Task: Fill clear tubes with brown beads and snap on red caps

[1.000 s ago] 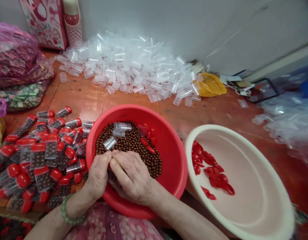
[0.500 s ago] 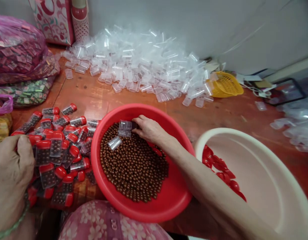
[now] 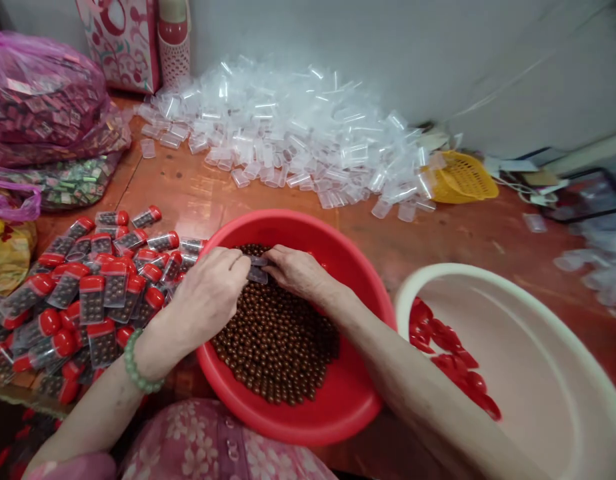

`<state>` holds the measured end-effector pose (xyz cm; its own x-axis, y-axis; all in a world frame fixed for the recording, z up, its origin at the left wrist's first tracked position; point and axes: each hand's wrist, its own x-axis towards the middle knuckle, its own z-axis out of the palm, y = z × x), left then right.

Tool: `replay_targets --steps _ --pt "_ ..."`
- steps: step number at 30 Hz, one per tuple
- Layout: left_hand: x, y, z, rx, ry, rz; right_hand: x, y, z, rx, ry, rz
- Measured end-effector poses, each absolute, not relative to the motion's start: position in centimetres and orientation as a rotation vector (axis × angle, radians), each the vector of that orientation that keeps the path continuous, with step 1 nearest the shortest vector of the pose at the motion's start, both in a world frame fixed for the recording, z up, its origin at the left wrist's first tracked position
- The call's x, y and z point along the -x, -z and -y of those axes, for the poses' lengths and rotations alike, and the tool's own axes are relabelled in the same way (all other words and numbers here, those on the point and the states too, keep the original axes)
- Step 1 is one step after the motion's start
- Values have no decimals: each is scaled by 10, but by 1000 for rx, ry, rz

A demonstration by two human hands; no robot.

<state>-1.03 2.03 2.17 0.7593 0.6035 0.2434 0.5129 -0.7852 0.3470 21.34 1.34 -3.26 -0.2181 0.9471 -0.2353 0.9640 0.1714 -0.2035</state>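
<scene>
Plastic tube [image 3: 258,270] — half hidden between hands [image 3: 205,297] [image 3: 298,272]

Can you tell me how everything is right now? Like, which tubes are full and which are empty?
Left hand: closed on the tube
Right hand: closed on the tube
Clear plastic tube: held between both hands
Red basin: full of brown beads
Red-capped tubes: filled, closed, heaped
Loose clear tubes: empty, piled
Cream basin: holding loose red caps

Your left hand [image 3: 205,298] and right hand [image 3: 297,271] nearly cover the clear plastic tube [image 3: 258,270] between them — one or two, you can't tell.
</scene>
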Motion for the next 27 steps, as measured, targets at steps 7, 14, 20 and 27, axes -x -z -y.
replay_targets --steps 7,14,20,27 --pt "-19 -2 -38 -2800 -133 -886 -205 7 13 -2024 633 -2676" --pt "-8 -13 -21 -2869 80 -563 -211 -13 28 -1870 1337 -2560" --pt "2 -8 -4 -2938 99 -360 -214 -13 28 -1558 1782 -2379" --pt "21 -9 -14 -2940 67 -521 -233 1 32 -1813 1622 -2292"
